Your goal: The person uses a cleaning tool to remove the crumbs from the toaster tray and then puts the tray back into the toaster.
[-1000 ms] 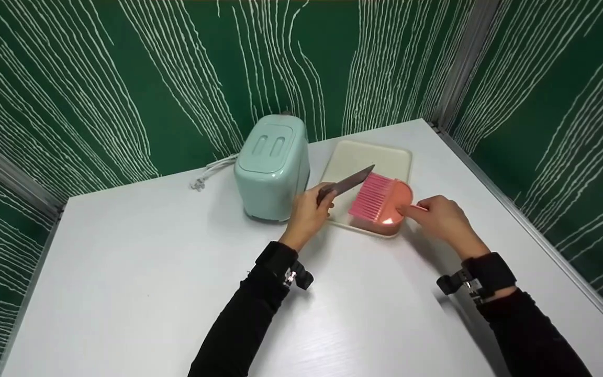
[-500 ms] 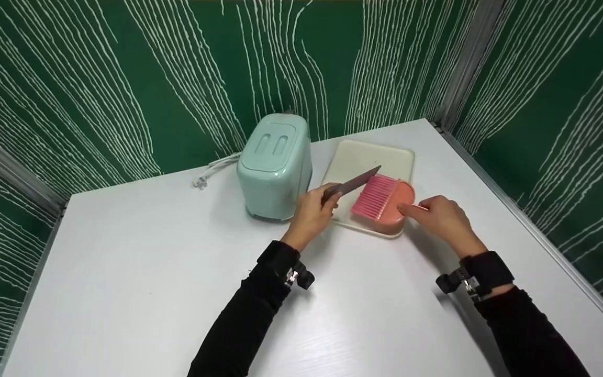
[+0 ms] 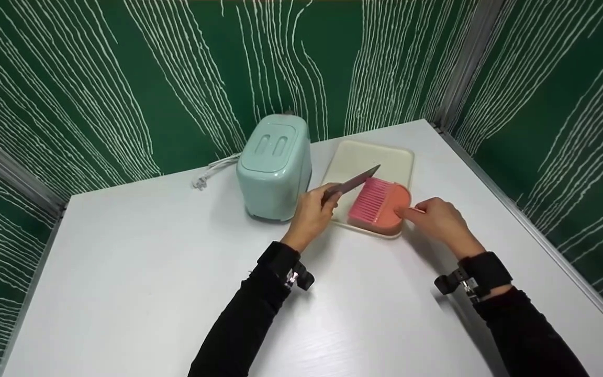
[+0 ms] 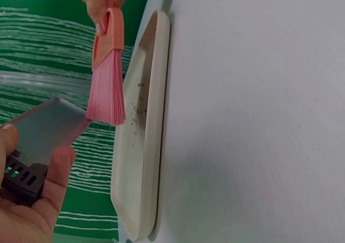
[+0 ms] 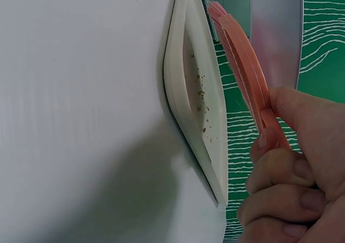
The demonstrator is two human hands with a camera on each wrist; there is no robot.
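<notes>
Just over the near right corner of a cream tray (image 3: pixel 365 154) holding crumbs (image 4: pixel 140 111), the right hand (image 3: pixel 436 217) pinched an orange brush (image 3: pixel 393 203); the left hand (image 3: pixel 312 210) gripped a metal plate (image 3: pixel 358 180). Light strokes above the tray seemed best. Pink bristles (image 3: pixel 369 201) pointed left toward the plate, which slanted lengthwise toward the far right corner.

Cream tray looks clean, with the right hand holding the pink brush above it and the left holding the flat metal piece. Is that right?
The cream tray isn't clean: the left wrist view shows small brown bits in it. The right hand does hold the pink brush above it, and the left hand the flat metal piece.
</notes>
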